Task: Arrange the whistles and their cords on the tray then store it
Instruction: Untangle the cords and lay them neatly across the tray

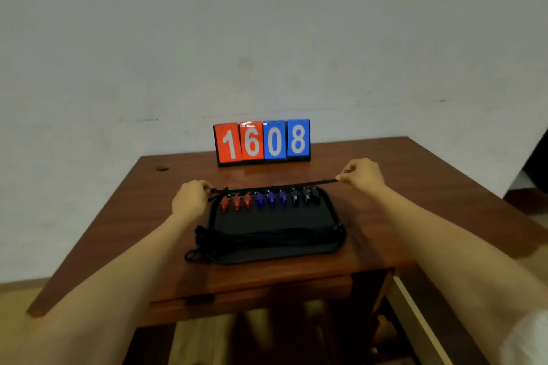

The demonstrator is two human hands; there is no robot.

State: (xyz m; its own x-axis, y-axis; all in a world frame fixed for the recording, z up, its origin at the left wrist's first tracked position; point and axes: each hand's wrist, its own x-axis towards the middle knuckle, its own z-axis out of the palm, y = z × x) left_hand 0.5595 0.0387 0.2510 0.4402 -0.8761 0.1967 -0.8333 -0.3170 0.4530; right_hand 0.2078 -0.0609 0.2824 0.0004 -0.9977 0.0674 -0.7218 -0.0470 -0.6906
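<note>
Spans the lower view as a brown worktop [415,175] against a pale wall. Reaches forward over it with both bare forearms, knuckles up: left grip [191,201] at the far left corner of the tray, right grip [363,175] a little higher, beyond the far right corner. Lies flat mid-worktop as a black tray [275,222]. Holds along its far edge a row of whistles side by side: three red whistles [236,201], three blue whistles [270,198], then black whistles [307,194]. Carries a heap of dark cords [267,238] along its near edge, one loop spilling off the near left corner onto the worktop. Stands behind the tray as a flip scoreboard [262,141] reading 16 and 08. Pinches one end of a black strap [281,187] in each grip, fingers curled tight; runs taut and straight just above the far ends of the whistles.
</note>
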